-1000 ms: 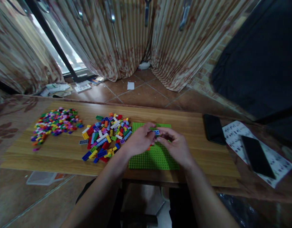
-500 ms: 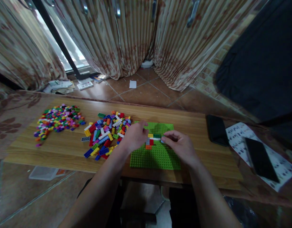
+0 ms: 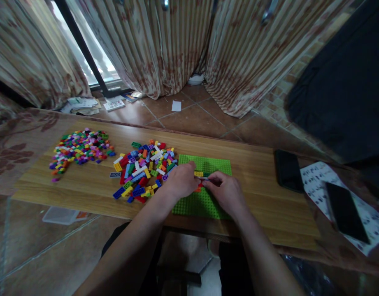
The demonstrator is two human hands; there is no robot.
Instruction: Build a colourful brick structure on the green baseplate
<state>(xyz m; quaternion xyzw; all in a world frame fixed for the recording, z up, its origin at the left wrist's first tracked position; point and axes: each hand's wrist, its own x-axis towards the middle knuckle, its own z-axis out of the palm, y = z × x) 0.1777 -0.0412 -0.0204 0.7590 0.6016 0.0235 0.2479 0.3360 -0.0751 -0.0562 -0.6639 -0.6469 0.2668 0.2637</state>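
A green studded baseplate (image 3: 189, 207) lies on the wooden table in front of me, both hands over it. Near its middle are a yellow brick (image 3: 199, 174), a dark green brick (image 3: 206, 174) and orange-red bricks (image 3: 198, 188). My right hand (image 3: 226, 191) pinches at a small pale brick (image 3: 203, 178) with thumb and forefinger; its outline is partly covered. At that brick's left end is my left hand (image 3: 183, 180), fingers curled down and closed. Whatever its fingertips hold is hidden behind the hand.
Left of the baseplate is a pile of larger mixed bricks (image 3: 138, 174); farther left lies a heap of small bricks (image 3: 82, 148). At the right are a black case (image 3: 288, 170), a printed sheet (image 3: 314, 176) and a dark phone (image 3: 346, 211). A clear plastic tray (image 3: 59, 216) rests below the table's left edge.
My right hand has moved left across the baseplate, towards the left hand. My left hand has come down to the bricks, its fingers lower. The view has shifted slightly.
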